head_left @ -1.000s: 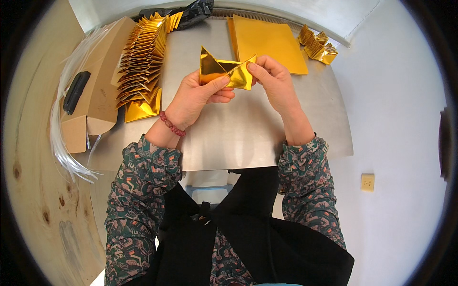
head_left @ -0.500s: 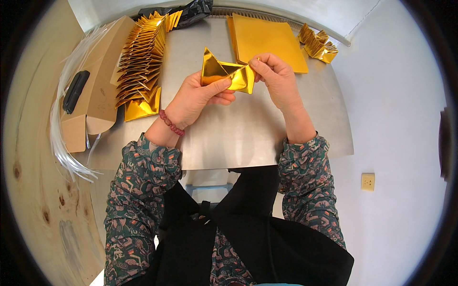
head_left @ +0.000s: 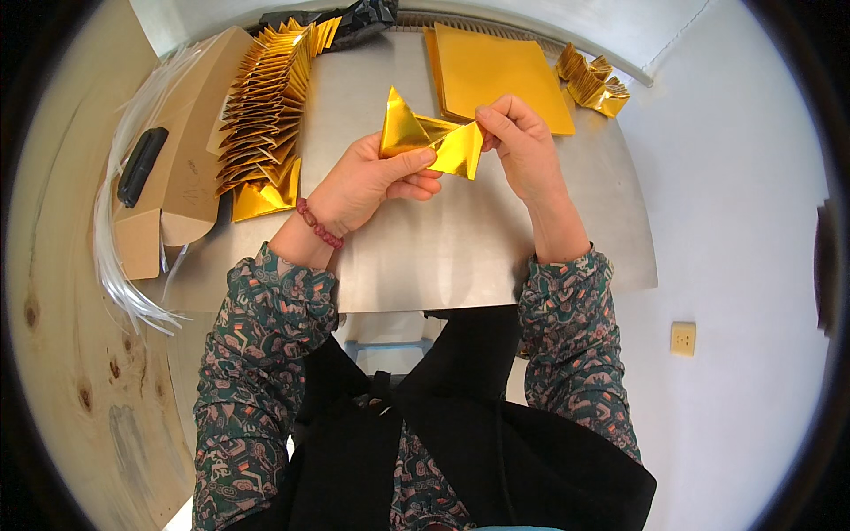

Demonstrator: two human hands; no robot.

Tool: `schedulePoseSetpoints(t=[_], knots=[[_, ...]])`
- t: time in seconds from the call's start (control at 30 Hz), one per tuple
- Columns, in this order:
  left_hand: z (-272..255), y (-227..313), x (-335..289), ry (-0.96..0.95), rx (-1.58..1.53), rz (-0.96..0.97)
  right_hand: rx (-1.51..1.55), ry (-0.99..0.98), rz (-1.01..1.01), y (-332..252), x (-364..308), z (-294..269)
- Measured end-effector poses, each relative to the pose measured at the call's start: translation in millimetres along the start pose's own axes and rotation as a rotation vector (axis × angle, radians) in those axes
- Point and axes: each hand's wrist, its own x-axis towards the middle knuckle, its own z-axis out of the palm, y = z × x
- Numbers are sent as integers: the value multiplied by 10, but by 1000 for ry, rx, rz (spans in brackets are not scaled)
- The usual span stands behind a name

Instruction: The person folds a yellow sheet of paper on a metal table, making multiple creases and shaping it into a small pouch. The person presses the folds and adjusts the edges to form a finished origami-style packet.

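Observation:
Between my hands, above the metal tabletop, is a piece of shiny gold foil paper, partly folded, with a pointed flap standing up at its left end. My left hand pinches its lower middle, thumb on top and fingers underneath. The thumb and forefinger of my right hand grip its upper right corner. A stack of flat gold paper sheets lies just beyond my right hand. To the left of my left hand runs a long row of folded gold foil pieces.
On the left stands an open cardboard box with clear plastic strips hanging over it and a black oblong object on them. A black plastic bag lies at the back. More folded gold pieces sit at the back right.
The foil piece and both hands have shifted slightly right. My right hand has drawn its corner outward, and the folded right part now spreads flatter.

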Motion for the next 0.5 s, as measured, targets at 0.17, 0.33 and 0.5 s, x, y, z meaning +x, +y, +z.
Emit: schedulePoseSetpoints(t=[0.17,0.33,0.5], knots=[[-1,3,3,-11,-20,3,152,24,37,4,-3,29],[-4,-9,5,53,-51,47,234,91,115,-48,2,44],[-27,-10,35,91,-69,119,-152,-36,258,-10,-19,159]])
